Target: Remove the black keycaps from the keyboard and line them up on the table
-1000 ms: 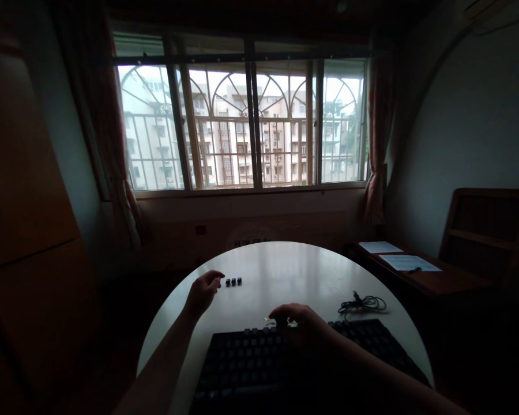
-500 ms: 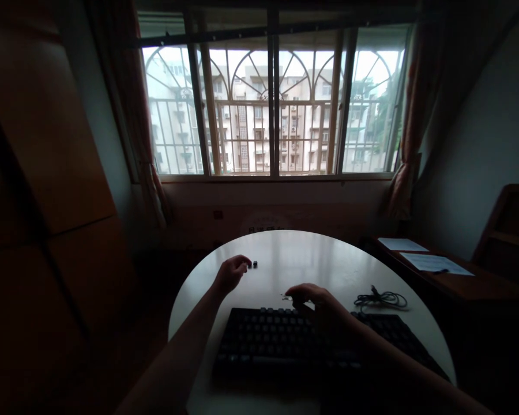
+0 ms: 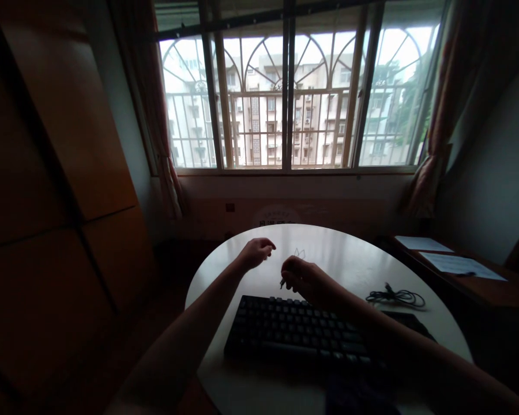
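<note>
My left hand (image 3: pixel 257 252) is over the far left part of the round white table (image 3: pixel 346 242), fingers bent and drawn together. Whatever lies between or under its fingertips is hidden. To its right, my right hand (image 3: pixel 303 278) is closed above the back edge of a black keyboard (image 3: pixel 296 331). It grips a small tool, apparently a keycap puller (image 3: pixel 300 252); thin wire prongs show above the hand, and a small dark tip pokes out below the fingers. The right forearm covers part of the keyboard's right side.
A coiled dark cable (image 3: pixel 395 296) lies behind the keyboard's right end. Paper sheets (image 3: pixel 462 265) rest on a brown side table at the right. A wooden cabinet (image 3: pixel 64 115) stands left, and a barred window (image 3: pixel 259 115) is ahead.
The view has swung left. My right hand has lifted and moved away from the keyboard's keys, turning the puller. The three small dark keycaps beside my left hand are no longer visible.
</note>
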